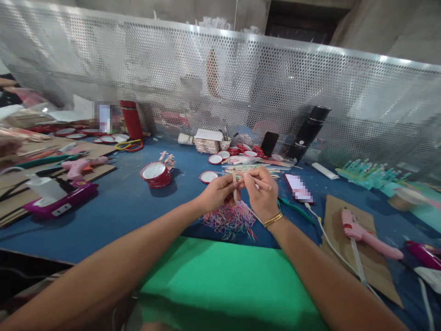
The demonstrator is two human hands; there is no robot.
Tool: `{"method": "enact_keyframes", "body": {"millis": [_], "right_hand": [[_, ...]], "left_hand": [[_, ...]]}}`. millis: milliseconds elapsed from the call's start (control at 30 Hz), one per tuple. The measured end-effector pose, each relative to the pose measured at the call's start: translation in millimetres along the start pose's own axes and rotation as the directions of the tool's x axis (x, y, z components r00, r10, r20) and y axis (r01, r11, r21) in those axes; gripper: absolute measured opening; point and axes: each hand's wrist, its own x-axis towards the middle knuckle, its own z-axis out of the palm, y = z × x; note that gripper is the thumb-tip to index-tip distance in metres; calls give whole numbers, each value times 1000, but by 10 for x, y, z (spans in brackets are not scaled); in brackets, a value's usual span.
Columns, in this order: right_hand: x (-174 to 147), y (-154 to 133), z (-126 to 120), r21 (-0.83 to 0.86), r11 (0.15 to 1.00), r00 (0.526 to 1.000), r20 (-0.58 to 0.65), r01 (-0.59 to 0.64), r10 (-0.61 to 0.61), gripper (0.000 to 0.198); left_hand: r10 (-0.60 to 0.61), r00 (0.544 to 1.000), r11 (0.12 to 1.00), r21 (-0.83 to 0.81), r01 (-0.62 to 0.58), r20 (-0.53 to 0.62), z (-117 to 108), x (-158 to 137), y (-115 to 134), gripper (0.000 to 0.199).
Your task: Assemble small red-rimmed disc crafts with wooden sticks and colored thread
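Left of middle on the blue tabletop (120, 197) stands a stack of red-rimmed discs (155, 175). Next, the left hand (220, 189) has its grip pinching an upright pale stick (234, 176) above tangled coloured threads (227, 221). Just right, the right hand's (262, 198) grip grasps a slim pinkish rod (263, 184). Farther right, a pink glue gun (368, 236) lies on cardboard (332, 209).

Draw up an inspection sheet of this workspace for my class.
Surface: blue tabletop.
Job's things: pale stick, in hand; tangled coloured threads on the tabletop.
Clutter: lit phone, pink glue gun on cardboard, stacked red-rimmed discs, black bottle.
Fingers: left fingers grip the stick; right fingers hold what looks like a slim pinkish rod.
Cables: white cable runs from the lit phone over the cardboard.
Surroundings: perforated metal screen behind.
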Motion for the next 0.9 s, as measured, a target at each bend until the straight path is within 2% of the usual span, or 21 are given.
{"method": "enact_keyframes", "body": {"millis": [133, 333, 533, 733, 900], "right_hand": [[6, 15, -4, 31, 999, 1000, -21, -11, 12, 16], [-13, -6, 8, -11, 1000, 1000, 13, -5, 5, 16], [1, 16, 3, 40, 999, 999, -23, -23, 24, 16], [-13, 9, 9, -4, 1000, 1000, 2, -2, 2, 17], [2, 22, -1, 47, 999, 999, -31, -22, 23, 16]], "left_hand": [[4, 1000, 1000, -13, -4, -3, -5, 1, -3, 44], [6, 1000, 1000, -6, -6, -11, 11, -4, 15, 47], [6, 1000, 1000, -25, -6, -15, -10, 0, -8, 44], [-5, 1000, 1000, -11, 5, -7, 1, -3, 0, 45], [5, 1000, 1000, -28, -6, -13, -5, 2, 0, 43]]}}
